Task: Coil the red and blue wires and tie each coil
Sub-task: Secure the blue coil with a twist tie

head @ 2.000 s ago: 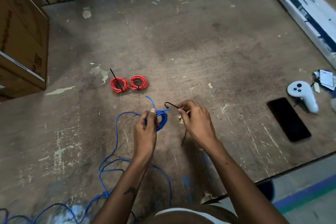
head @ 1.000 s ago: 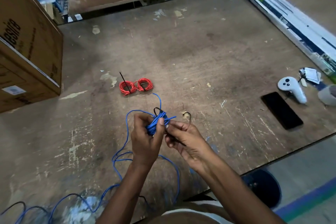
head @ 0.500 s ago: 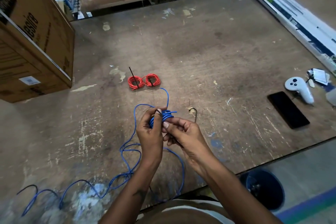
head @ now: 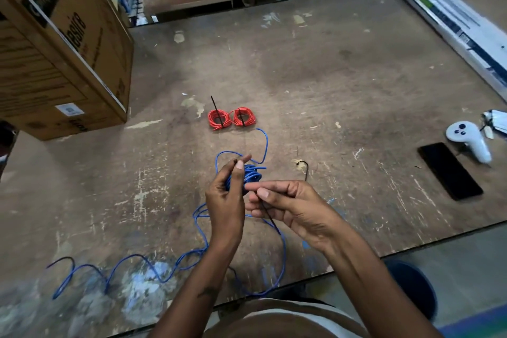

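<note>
**Blue coil in hand, black tie being worked around it**

Containers: large brown cardboard box [head: 63, 44] sits closed on the far-left tabletop [head: 315, 68], contents not visible. Dark round bin [head: 411, 288] on the floor below the near edge, contents unclear.

Left hand [head: 226, 200] grips the bunched coil of blue insulated wire [head: 251, 174], thumb up, fingers curled round it. Right hand [head: 290, 206] pinches a thin black cable tie [head: 270, 218] just beside the coil, fingers curled. Both are raised over the tabletop centre-front.

Loose blue wire tail runs from the coil down and left across the tabletop in waves, one loop hanging at the near edge.

Red wire coils [head: 231, 117], two small rings side by side, lie beyond the hands, each with a black tie through it.

A spare black tie [head: 303, 166] lies just right of the hands. Far right: black flat phone [head: 450, 171], white handheld controller [head: 469, 140] touching nothing, long white-and-dark packaged boxes [head: 455, 22] along the right edge.
</note>
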